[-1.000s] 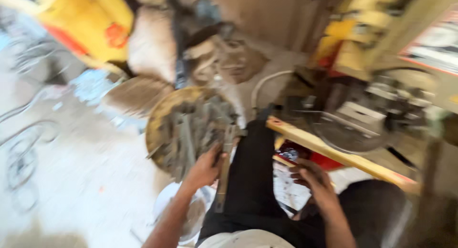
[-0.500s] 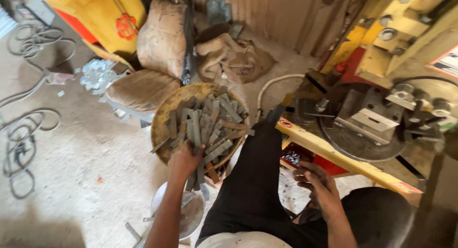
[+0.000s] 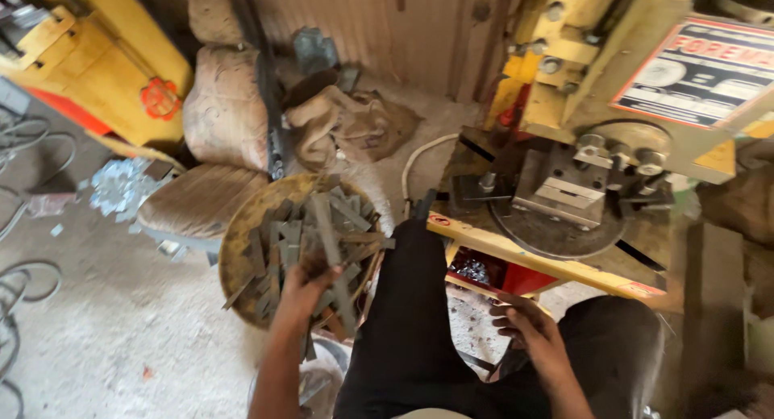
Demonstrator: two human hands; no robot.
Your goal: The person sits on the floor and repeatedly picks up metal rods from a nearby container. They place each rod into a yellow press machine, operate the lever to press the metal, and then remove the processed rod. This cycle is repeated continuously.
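My right hand (image 3: 528,332) rests empty, fingers loosely curled, between my knees; my left hand (image 3: 302,284) closes on flat metal strips (image 3: 326,234) heaped in a round yellow pan (image 3: 235,250) on the floor, within easy reach. Beyond: yellow press machine (image 3: 564,185), its die plate facing me; burlap sacks (image 3: 226,113) against the wall.

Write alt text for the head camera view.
A seated person's left hand reaches into a round pan heaped with flat grey metal strips on a dusty floor. The right hand rests empty near the knee, below a yellow press machine.
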